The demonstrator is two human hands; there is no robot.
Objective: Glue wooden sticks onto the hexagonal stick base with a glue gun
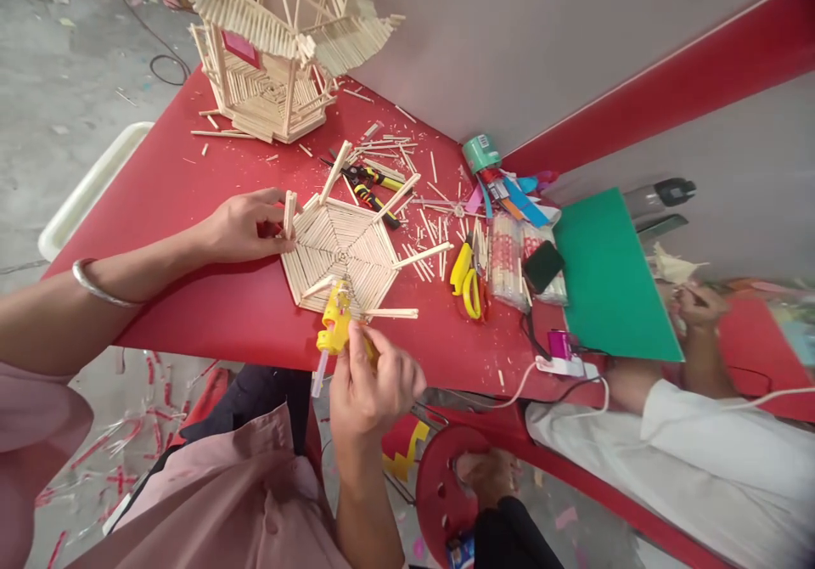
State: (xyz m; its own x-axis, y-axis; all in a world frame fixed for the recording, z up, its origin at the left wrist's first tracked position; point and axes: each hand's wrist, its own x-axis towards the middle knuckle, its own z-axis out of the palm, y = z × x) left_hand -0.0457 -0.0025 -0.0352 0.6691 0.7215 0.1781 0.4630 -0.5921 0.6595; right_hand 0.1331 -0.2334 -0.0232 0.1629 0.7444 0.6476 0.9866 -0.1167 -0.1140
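A flat polygonal base of thin wooden sticks [347, 250] lies on the red table [210, 297], with short stick posts standing around its edge. My left hand [245, 225] pinches a short wooden post [290, 212] at the base's left edge. A yellow hot glue gun [336, 318], with a clear glue stick out of its back, is gripped in my right hand [373, 378]. Its nozzle is over the near part of the base, and whether it touches the sticks is hidden. Black-and-yellow pliers [375, 191] rest just behind the base.
A pavilion-like stick model [273, 68] stands at the back left. Yellow scissors [469, 280], loose sticks [429, 246], stick packs [508, 259], a green tape roll [482, 153], a green board [617, 276] and a power strip [564, 367] lie rightward. Another person's hand [700, 306] is at far right.
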